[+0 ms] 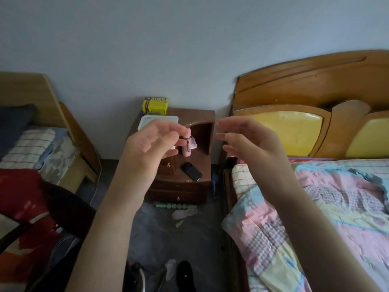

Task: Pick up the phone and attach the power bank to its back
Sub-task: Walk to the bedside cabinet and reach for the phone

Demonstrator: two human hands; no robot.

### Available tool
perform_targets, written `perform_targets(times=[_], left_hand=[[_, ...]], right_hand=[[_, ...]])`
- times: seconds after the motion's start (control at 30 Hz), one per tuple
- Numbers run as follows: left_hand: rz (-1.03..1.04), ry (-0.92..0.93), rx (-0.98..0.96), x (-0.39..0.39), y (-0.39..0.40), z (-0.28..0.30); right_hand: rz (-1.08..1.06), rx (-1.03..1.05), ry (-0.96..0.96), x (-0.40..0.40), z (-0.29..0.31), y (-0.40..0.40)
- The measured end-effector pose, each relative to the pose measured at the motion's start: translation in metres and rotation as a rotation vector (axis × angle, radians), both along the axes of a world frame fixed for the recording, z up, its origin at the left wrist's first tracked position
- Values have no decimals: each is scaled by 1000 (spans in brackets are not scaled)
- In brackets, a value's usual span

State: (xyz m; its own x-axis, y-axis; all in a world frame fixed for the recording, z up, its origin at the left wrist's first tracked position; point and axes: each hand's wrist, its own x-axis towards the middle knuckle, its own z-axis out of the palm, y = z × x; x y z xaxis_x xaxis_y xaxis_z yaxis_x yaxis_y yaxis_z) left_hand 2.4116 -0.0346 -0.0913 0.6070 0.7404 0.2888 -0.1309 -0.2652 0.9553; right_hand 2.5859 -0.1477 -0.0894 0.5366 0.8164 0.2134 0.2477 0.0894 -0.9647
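A black phone (192, 171) lies face up on the lower shelf of a dark wooden nightstand (189, 118) between two beds. A flat white rounded object (156, 120), possibly the power bank, rests on the nightstand's top, partly hidden by my left hand. My left hand (147, 144) is raised in front of the nightstand, palm up, fingers loosely curled and holding nothing. My right hand (248, 144) is raised at the same height to the right, fingers apart and empty. Both hands hover well above the phone.
A yellow box (155, 105) stands at the back of the nightstand, and a pink cylinder (186, 150) stands behind my left fingers. A bed with a pastel quilt (315, 207) is on the right, another bed (42, 148) on the left. Green and pink items (176, 206) lie on the floor.
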Motion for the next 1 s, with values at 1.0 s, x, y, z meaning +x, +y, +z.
perform_targets(times=[1.0], left_hand=[[308,298,-264,99,190,-152]], right_hand=[[69,-661,4,156,-313,249]])
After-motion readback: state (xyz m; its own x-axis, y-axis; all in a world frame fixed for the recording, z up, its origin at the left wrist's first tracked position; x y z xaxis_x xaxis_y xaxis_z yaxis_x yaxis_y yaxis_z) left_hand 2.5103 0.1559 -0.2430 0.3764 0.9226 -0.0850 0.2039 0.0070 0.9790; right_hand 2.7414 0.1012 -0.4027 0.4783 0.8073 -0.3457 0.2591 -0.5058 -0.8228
